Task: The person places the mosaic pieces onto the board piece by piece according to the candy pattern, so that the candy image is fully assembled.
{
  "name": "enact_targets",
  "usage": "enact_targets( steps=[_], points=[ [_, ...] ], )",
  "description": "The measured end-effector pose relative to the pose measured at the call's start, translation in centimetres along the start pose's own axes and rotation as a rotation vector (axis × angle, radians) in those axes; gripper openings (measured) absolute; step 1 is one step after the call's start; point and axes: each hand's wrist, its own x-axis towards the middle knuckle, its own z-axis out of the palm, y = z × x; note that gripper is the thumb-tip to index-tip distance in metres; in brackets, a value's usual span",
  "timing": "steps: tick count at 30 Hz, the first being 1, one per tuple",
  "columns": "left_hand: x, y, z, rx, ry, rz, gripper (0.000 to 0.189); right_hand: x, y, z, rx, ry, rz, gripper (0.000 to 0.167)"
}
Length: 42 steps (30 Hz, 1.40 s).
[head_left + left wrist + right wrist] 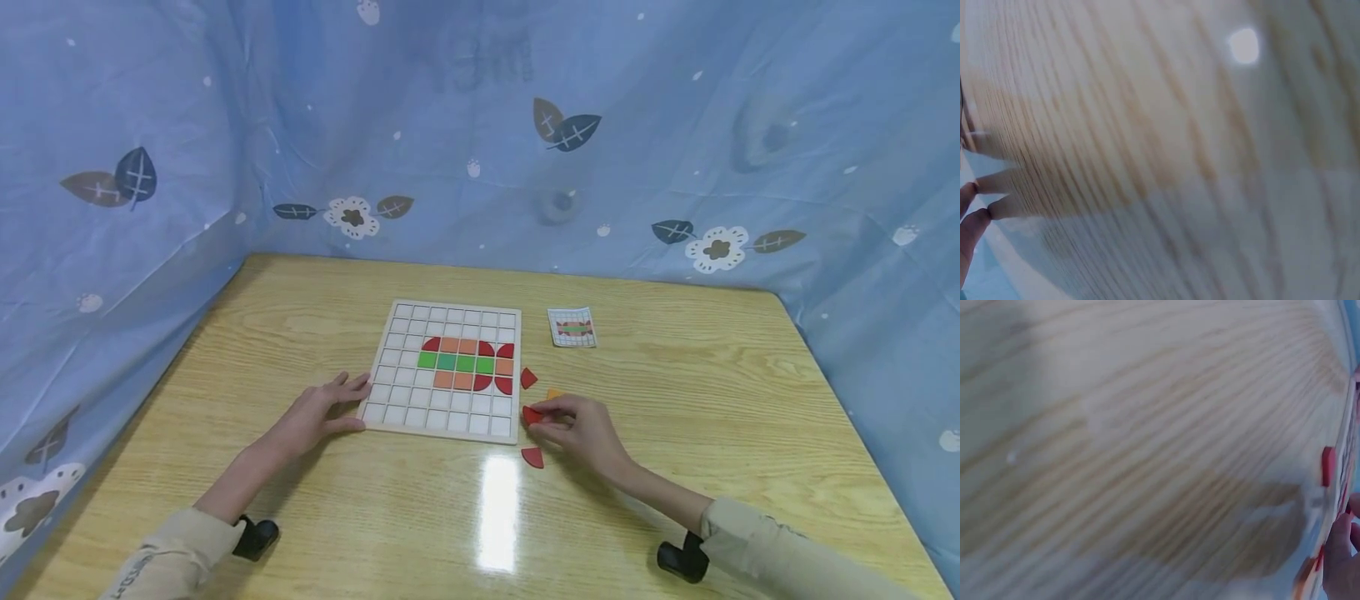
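A white square grid board (450, 423) in a pale wooden frame lies on the table. My left hand (311, 415) rests at its left edge, fingers straight, with the fingertips (974, 226) on the table side in the left wrist view. Beyond the board's right edge, my right hand (591, 433) pinches a red quarter-circle tile (531, 416) between thumb and fingers. Another red quarter-circle (528, 378) lies farther back, and one more (532, 457) nearer me. An orange tile (554, 394) is partly hidden behind the right hand. Red corner tiles, salmon squares and green squares (465, 363) fill part of the grid.
A small pattern card (573, 327) showing a candy-like shape lies behind and right of the board. The wooden table (712, 383) is bordered by a blue patterned cloth (480, 125) at the back and sides. A light reflection shines in front of the board.
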Motion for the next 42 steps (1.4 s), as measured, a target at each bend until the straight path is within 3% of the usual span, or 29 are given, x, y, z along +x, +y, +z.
enact_targets(
  steps=[5, 11, 17, 24, 36, 42],
  points=[
    [0.0, 0.0, 0.2, 0.000, 0.011, 0.018, 0.059, 1.0, -1.4, 1.3, 0.061, 0.041, 0.035, 0.020],
    [0.0, -0.3, 0.2, 0.018, 0.008, 0.019, 0.059, 2.5, -3.0, 2.9, 0.042, 0.049, 0.065, 0.020],
    [0.0, -0.4, 0.2, 0.026, 0.010, 0.023, 0.059, 4.1, -4.2, 4.8, 0.005, 0.063, 0.041, 0.018],
    [-0.2, -0.5, 0.1, 0.018, 0.009, 0.028, 0.060, 6.2, -5.7, 7.4, 0.037, 0.066, 0.025, 0.016],
    [-0.2, -0.3, 0.0, 0.005, 0.011, 0.038, 0.058, 8.7, -6.8, 11.3, 0.010, 0.134, 0.045, 0.012],
    [-0.1, -0.2, -0.1, 0.007, 0.000, 0.028, 0.059, 9.4, -7.0, 12.0, 0.014, 0.103, 0.089, 0.012]
  ],
)
